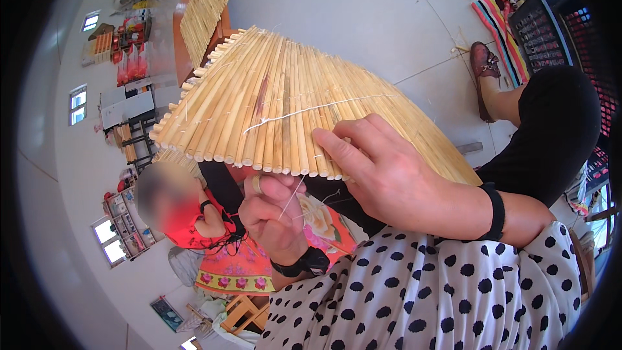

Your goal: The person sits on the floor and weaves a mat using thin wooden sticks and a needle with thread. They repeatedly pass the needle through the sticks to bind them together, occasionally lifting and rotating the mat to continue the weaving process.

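A mat of pale reed sticks (272,84), laid side by side and stitched together, slopes across in front of me. Along its upper face runs a loose white cord (311,109). My right hand (402,181) is closed on the near edge, with fingers on top; its thumb is mostly hidden. Just below that edge my left hand (275,214), wearing a ring, has its fingers curled in. A thin white thread (293,196) drops from the stick ends to these fingers, which close on it. Whether they also hold a needle is hidden.
A second reed piece (205,16) leans on a reddish-brown wooden frame at the far left. Another person in a red top (184,227) sits to the left, near a floral cloth (233,266). A dark plastic basket (541,32) and striped cloth (502,39) lie at the right.
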The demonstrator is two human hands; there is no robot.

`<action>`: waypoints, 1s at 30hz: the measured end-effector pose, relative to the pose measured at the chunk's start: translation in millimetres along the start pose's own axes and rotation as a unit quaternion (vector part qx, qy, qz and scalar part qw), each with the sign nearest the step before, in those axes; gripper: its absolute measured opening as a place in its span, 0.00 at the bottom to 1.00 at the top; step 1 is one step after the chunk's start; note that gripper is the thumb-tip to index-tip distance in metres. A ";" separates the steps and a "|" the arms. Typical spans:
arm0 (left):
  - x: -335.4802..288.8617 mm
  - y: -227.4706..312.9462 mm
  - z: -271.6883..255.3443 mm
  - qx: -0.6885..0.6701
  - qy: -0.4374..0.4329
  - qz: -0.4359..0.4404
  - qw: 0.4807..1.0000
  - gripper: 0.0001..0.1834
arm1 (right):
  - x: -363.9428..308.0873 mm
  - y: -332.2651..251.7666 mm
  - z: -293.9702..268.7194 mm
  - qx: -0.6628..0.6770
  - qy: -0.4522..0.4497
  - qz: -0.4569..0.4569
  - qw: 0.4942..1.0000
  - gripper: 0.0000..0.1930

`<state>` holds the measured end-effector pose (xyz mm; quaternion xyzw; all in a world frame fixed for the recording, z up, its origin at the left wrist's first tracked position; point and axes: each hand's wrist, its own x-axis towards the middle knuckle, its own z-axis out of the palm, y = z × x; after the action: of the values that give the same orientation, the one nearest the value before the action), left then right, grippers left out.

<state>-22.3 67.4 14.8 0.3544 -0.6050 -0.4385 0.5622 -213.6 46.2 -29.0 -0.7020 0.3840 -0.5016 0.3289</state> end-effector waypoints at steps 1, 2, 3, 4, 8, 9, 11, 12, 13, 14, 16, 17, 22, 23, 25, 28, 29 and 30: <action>1.3 0.2 2.4 -0.046 -0.018 -0.010 0.999 0.17 | 0.4 -0.7 0.1 0.002 -0.003 -0.002 1.000 0.29; 2.7 0.5 3.4 -0.092 -0.035 -0.020 0.995 0.17 | 0.9 -1.8 0.3 0.005 -0.007 -0.003 1.000 0.29; 4.3 1.2 2.2 -0.123 -0.058 -0.048 0.990 0.18 | 1.6 -3.7 0.6 0.000 -0.020 -0.006 1.000 0.29; 4.9 6.2 4.1 -0.113 -0.040 -0.061 0.991 0.18 | 2.1 -6.4 1.2 -0.005 -0.034 -0.009 0.999 0.28; 11.7 20.7 -2.8 -0.021 -0.050 -0.082 0.995 0.21 | 3.4 -13.3 6.0 -0.025 -0.050 0.001 0.998 0.28; 11.6 29.6 -2.6 0.016 -0.046 -0.088 0.995 0.21 | 3.7 -14.3 7.3 -0.027 -0.052 0.002 0.998 0.28; 14.9 36.5 -3.8 0.063 -0.054 -0.094 0.992 0.21 | 3.0 -14.2 9.4 -0.039 -0.053 0.006 0.998 0.29; 16.3 37.7 -5.5 0.076 -0.064 -0.093 0.991 0.21 | 1.6 -12.8 11.5 -0.046 -0.046 0.003 0.998 0.28; 15.9 41.6 -7.0 0.096 -0.070 -0.092 0.989 0.21 | 1.3 -12.3 14.1 -0.048 -0.040 -0.005 0.998 0.28; 14.2 42.8 -8.6 0.079 -0.051 -0.096 0.991 0.21 | 1.4 -11.8 16.5 -0.050 -0.034 -0.012 0.998 0.28; 11.2 38.5 -13.0 0.038 -0.018 -0.101 0.994 0.21 | 3.3 -8.9 19.3 -0.020 -0.041 -0.012 0.999 0.28; 10.8 34.6 -15.9 0.008 -0.010 -0.106 0.994 0.21 | 4.0 -7.2 19.8 -0.009 -0.042 -0.010 0.999 0.28; 0.9 35.7 -25.0 -0.069 0.037 -0.110 0.991 0.21 | 7.9 -14.8 21.1 0.044 -0.070 0.016 0.996 0.28; -0.3 33.4 -26.8 -0.075 0.035 -0.108 0.991 0.21 | 7.7 -14.7 21.0 0.038 -0.078 0.017 0.996 0.28; -2.9 29.9 -30.2 -0.085 0.032 -0.104 0.990 0.22 | 6.9 -16.9 25.5 -0.021 -0.085 -0.004 0.996 0.27; -5.7 28.6 -33.6 -0.052 0.014 -0.090 0.994 0.21 | 6.9 -26.5 34.8 -0.111 -0.086 -0.030 0.990 0.26; -7.1 31.3 -33.1 -0.031 0.016 -0.088 0.995 0.21 | 7.6 -30.9 37.8 -0.141 -0.086 -0.039 0.985 0.25; -8.0 34.8 -30.9 -0.009 0.019 -0.087 0.996 0.21 | 10.1 -33.6 39.5 -0.143 -0.100 -0.044 0.984 0.25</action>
<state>11.5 83.3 43.6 0.4089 -0.5572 -0.4842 0.5365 -166.7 56.9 -7.0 -0.8047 0.3856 -0.3827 0.2394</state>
